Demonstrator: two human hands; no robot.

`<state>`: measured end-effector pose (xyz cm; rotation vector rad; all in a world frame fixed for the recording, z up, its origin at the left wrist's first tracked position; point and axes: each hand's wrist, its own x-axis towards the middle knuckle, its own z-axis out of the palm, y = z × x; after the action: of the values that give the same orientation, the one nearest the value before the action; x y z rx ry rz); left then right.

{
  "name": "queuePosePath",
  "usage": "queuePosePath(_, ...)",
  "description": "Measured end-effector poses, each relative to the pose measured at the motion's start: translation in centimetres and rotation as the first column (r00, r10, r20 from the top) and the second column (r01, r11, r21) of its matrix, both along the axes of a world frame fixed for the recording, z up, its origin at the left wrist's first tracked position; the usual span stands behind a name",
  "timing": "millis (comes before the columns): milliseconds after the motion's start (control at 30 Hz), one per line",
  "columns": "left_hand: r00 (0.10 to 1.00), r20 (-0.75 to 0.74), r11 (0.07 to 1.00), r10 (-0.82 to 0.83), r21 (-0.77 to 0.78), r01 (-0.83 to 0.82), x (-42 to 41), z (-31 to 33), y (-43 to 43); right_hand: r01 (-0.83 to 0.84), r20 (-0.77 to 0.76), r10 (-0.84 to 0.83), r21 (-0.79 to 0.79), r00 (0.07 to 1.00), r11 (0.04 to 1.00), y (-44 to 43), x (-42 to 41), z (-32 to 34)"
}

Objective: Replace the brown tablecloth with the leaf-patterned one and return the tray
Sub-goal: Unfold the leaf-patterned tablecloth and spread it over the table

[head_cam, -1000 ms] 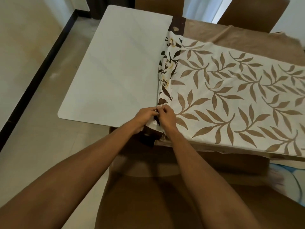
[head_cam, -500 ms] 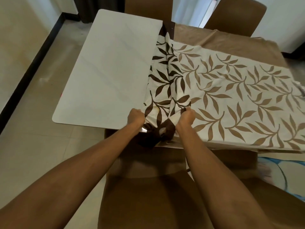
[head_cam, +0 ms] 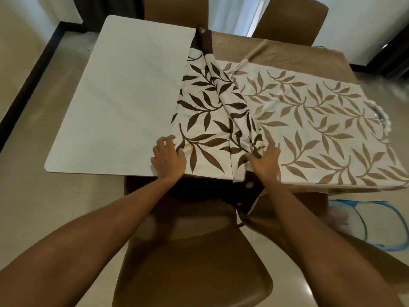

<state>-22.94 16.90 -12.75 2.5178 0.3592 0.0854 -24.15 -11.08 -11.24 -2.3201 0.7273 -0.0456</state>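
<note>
Left hand [head_cam: 168,158] sat curled at the near edge of the bench [head_cam: 115,103], fingers and thumb pinching the left border of the leaf-patterned cloth [head_cam: 309,120]. Right hand [head_cam: 264,161] lay spread with fairly straight fingers, pressing a bunched fold of the same cloth. That cloth was only partly opened. It covered the right half, lying on top of the brown tablecloth [head_cam: 287,52], while the left half of the bench was bare. A dark corner hung off the near edge above the chair [head_cam: 190,251]. A leftward pull could drag the brown tablecloth along underneath. The hanging weight could also slide the new cloth off, and the pinned fold might crease.
</note>
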Motion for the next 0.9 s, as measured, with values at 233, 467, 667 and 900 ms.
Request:
queuePosePath(233, 0.717, -0.307, 0.692, -0.626, 0.203, 0.692, 0.9, -2.8, -2.5, -0.262, -0.185, 0.228, -0.191, 0.956, 0.946, 1.8, -0.8, -1.6)
queuePosePath(467, 0.703, -0.397, 0.656, -0.590, 0.272, 0.704, 1.7, -3.5, -2.9, -0.037, -0.204, -0.027, -0.301, 0.979, 0.953, -8.5, 0.4, 1.1)
queuePosePath(667, 0.760, -0.378, 0.722, -0.529, 0.271, 0.637, 2.0, -2.6, -4.3, 0.111, -0.222, -0.215, -0.402, 0.951, 0.909, -11.5, 0.1, 2.2)
queuePosePath(900, 0.844, -0.142, 0.783, -0.517, 0.321, 0.533, 4.1, -2.6, -6.0, -0.504, 0.063, 0.557, -0.351, 0.828, 0.789, -0.8, 4.0, -1.0)
